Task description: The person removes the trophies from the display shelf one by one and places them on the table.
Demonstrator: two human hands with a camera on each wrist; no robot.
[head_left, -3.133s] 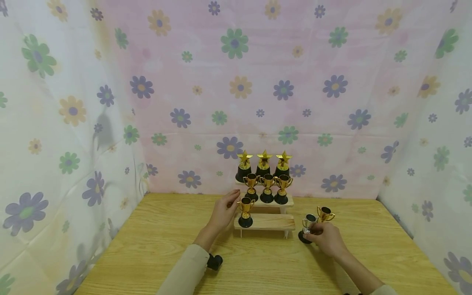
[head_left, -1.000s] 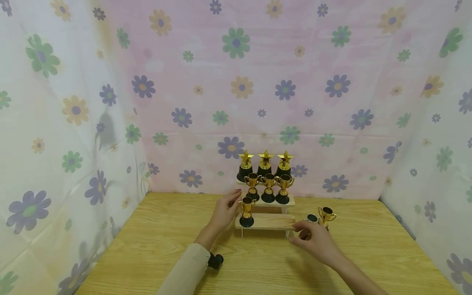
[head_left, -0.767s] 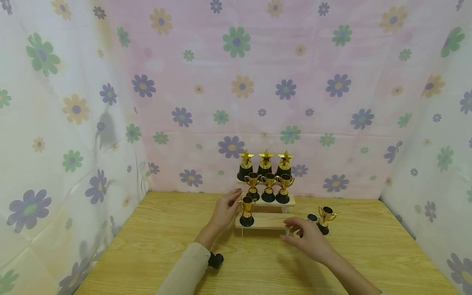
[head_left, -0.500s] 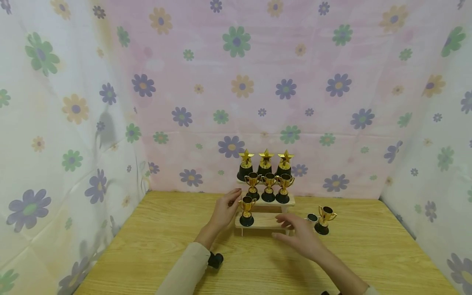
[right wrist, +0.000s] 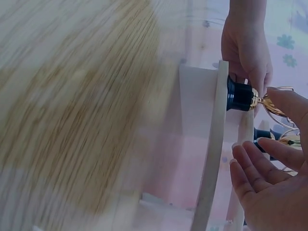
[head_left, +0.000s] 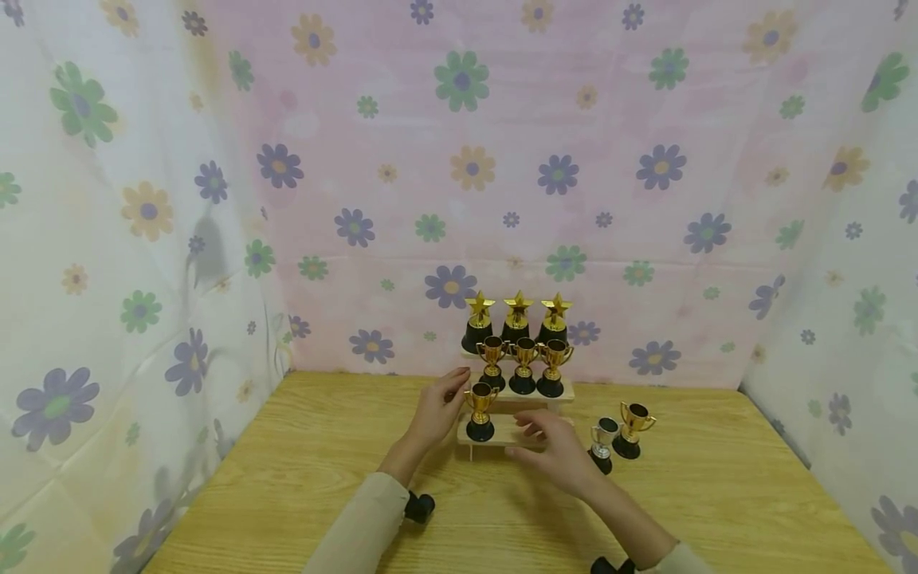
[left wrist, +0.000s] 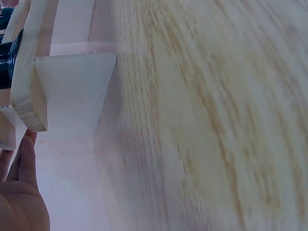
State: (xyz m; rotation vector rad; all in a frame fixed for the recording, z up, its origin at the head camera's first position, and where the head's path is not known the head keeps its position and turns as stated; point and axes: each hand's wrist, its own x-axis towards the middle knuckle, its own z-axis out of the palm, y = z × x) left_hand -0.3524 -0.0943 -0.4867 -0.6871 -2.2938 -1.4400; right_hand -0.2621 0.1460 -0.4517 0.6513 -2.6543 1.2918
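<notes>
A three-step wooden stand (head_left: 502,431) carries small trophies. Star trophies (head_left: 518,317) line its top step, and gold cup trophies (head_left: 523,367) the middle one. At the left of the bottom step stands one gold cup trophy (head_left: 480,413). My left hand (head_left: 434,410) is beside the stand's left side, its extended fingertips (left wrist: 30,137) right at the end of a step board. Over the right part of the bottom step is my right hand (head_left: 555,454), thumb and fingers spread with nothing between them. In the right wrist view its thumb overlaps the bottom-step cup trophy (right wrist: 240,96).
To the right of the stand, a silver cup trophy (head_left: 604,445) and a gold cup trophy (head_left: 633,430) stand close together on the wooden table (head_left: 344,446). A flower-patterned cloth (head_left: 373,303) hangs behind and at both sides.
My right hand has let go of the silver cup trophy, leaving it on the table, and moved left over the bottom step. My left hand stays beside the stand.
</notes>
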